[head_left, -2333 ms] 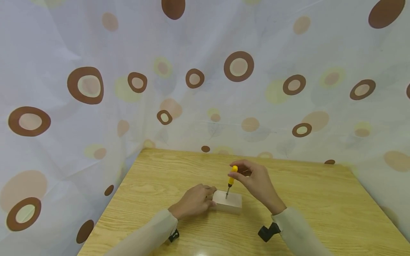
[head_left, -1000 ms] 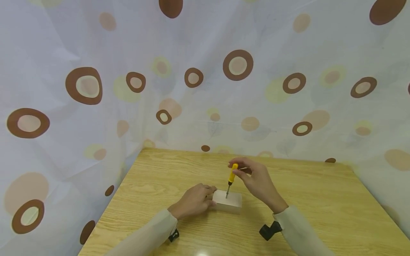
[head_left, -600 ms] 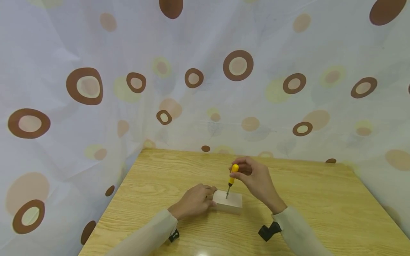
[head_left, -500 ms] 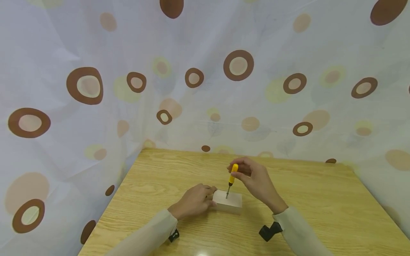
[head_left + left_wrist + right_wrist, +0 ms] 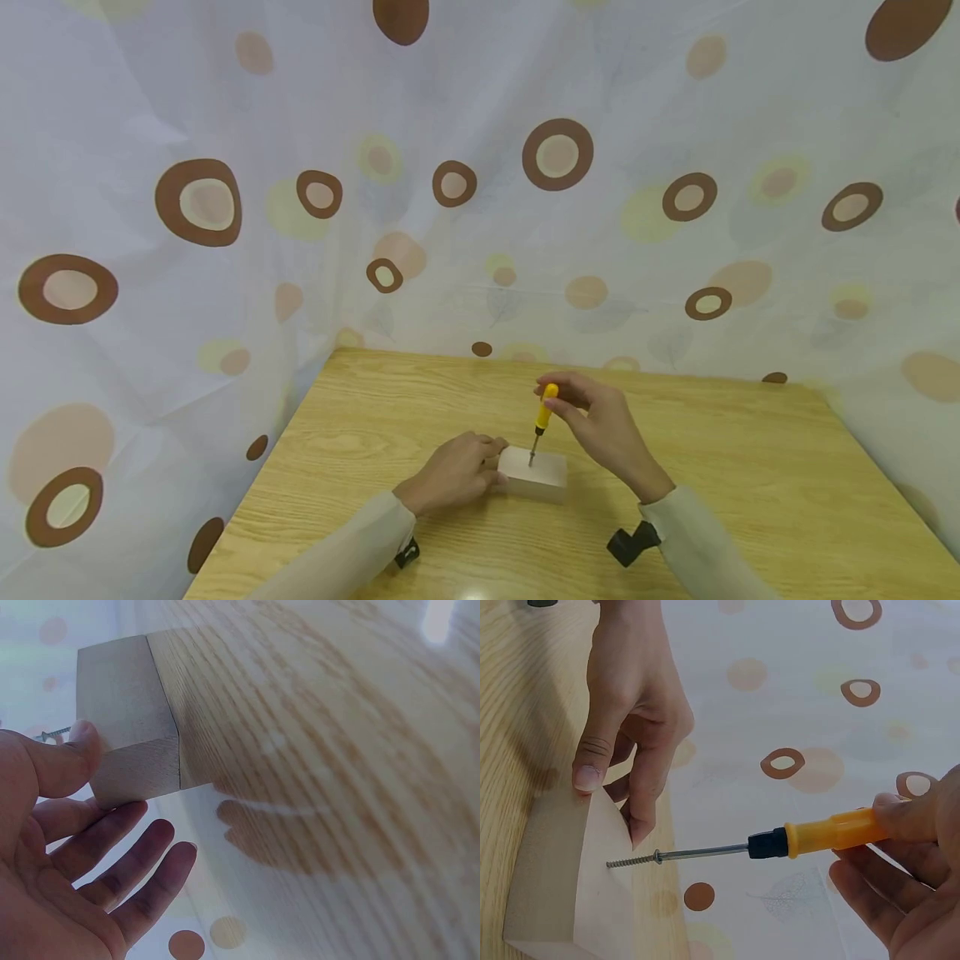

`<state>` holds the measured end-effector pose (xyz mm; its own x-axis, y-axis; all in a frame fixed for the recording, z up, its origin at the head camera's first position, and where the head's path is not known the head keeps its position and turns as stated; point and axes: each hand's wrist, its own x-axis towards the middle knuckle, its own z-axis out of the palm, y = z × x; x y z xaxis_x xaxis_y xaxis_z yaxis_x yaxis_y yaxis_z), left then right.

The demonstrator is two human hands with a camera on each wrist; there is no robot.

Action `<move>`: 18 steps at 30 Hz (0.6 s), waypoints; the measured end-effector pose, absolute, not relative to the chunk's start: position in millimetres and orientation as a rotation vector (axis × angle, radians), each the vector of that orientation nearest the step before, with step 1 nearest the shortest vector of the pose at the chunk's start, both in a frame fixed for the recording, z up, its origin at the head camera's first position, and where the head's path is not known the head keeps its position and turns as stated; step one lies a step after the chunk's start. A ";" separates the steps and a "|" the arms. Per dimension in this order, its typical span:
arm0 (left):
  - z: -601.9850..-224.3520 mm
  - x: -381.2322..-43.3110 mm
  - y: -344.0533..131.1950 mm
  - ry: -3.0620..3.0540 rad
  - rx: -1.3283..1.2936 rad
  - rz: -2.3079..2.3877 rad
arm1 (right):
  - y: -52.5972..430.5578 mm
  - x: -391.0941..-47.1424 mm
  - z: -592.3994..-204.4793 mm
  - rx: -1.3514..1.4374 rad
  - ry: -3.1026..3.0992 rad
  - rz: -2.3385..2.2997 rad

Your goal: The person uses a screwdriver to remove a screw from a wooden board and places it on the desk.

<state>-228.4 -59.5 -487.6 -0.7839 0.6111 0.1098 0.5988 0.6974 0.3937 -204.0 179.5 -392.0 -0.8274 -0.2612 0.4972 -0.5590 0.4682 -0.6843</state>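
A pale wooden block [image 5: 534, 485] lies on the table. My left hand [image 5: 455, 472] grips its left end, the thumb on the near side and fingers at the far side, as the left wrist view also shows. A screw [image 5: 633, 862] stands in the block's top face, much of its thread exposed. On the screw head sits the tip of a yellow screwdriver [image 5: 832, 831] with a black collar and steel shaft. My right hand [image 5: 604, 425] pinches the yellow handle near its top between thumb and fingers. The screwdriver leans slightly right in the head view.
The wood-grain table [image 5: 720, 467] stretches out around the block. A pale curtain [image 5: 465, 100] with brown and beige circles hangs behind and at both sides. A black strap piece [image 5: 632, 542] sits on the right wrist and another [image 5: 407, 552] on the left.
My right fingers shift back and forth a little around the screwdriver handle. The block, the screw and my left hand stay in place.
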 end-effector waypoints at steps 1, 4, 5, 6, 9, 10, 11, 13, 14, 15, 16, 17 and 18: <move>-487.2 -228.2 -59.6 2.866 1.020 0.651 | 179.4 -203.7 -391.8 0.697 -2.405 1.300; -487.1 -228.3 -59.3 2.867 1.019 0.648 | 179.1 -202.2 -393.2 0.672 -2.401 1.289; -487.1 -228.2 -59.1 2.868 1.019 0.646 | 179.1 -201.8 -393.9 0.659 -2.394 1.281; -487.0 -228.0 -58.9 2.868 1.018 0.643 | 179.3 -201.6 -394.6 0.653 -2.383 1.273; -486.8 -227.5 -58.4 2.867 1.017 0.633 | 180.4 -201.5 -394.9 0.666 -2.365 1.253; -486.5 -227.5 -58.5 2.866 1.017 0.631 | 180.6 -201.6 -394.3 0.690 -2.363 1.255; -486.4 -227.4 -58.6 2.864 1.015 0.633 | 180.8 -201.9 -393.6 0.711 -2.366 1.258; -485.9 -227.2 -58.9 2.863 1.013 0.635 | 180.4 -202.6 -393.0 0.747 -2.374 1.276; -485.7 -227.3 -59.0 2.862 1.010 0.638 | 179.9 -202.9 -393.1 0.755 -2.381 1.284; -485.6 -227.3 -59.1 2.862 1.010 0.639 | 179.4 -203.0 -393.6 0.754 -2.386 1.288; -485.5 -227.3 -59.5 2.861 1.009 0.643 | 178.7 -203.2 -394.3 0.743 -2.390 1.287; -485.5 -227.3 -59.8 2.861 1.012 0.647 | 178.0 -203.3 -395.2 0.727 -2.390 1.282; -485.5 -227.3 -60.0 2.861 1.017 0.648 | 177.4 -203.0 -395.8 0.710 -2.387 1.275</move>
